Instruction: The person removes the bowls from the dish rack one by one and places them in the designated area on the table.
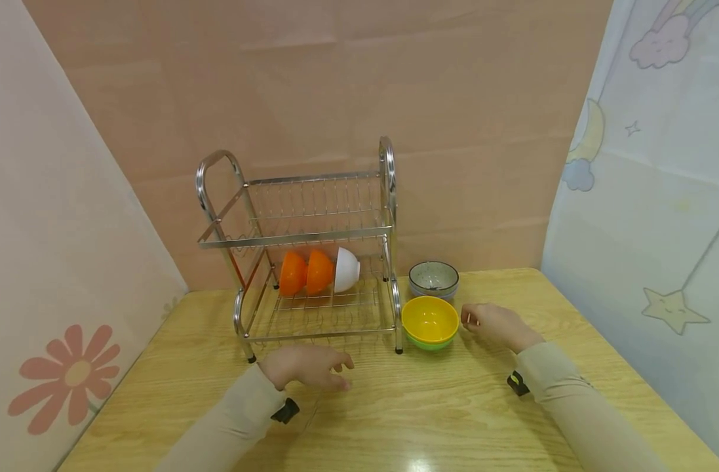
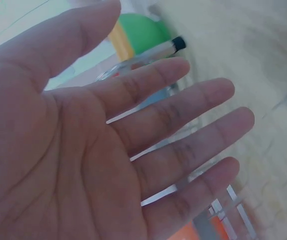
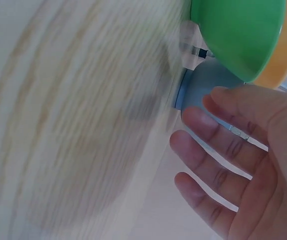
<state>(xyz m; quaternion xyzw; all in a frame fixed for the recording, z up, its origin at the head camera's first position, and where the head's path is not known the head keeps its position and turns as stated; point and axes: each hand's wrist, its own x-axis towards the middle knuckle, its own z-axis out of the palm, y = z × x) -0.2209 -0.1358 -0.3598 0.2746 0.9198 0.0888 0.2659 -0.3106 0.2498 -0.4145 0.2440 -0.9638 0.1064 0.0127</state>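
Note:
In the head view a yellow bowl (image 1: 430,318) sits nested in a green bowl (image 1: 431,345), to the right of a metal dish rack (image 1: 324,337). My right hand (image 1: 496,324) is just right of that stack, its fingers loosely bent and holding nothing; the right wrist view shows the fingers apart below the green bowl (image 3: 243,37). My left hand (image 1: 309,367) hovers in front of the rack. In the left wrist view its palm is bare and the fingers are spread. On the rack's lower tier two orange bowls (image 1: 319,271) and a white bowl (image 1: 347,270) stand on edge.
Behind the yellow bowl stands a grey speckled bowl (image 1: 433,278), stacked on a bluish one (image 1: 444,295). The rack's upper tier (image 1: 312,235) overhangs the lower one. Patterned cloth walls (image 1: 648,216) border the wooden table (image 1: 453,419) at the sides.

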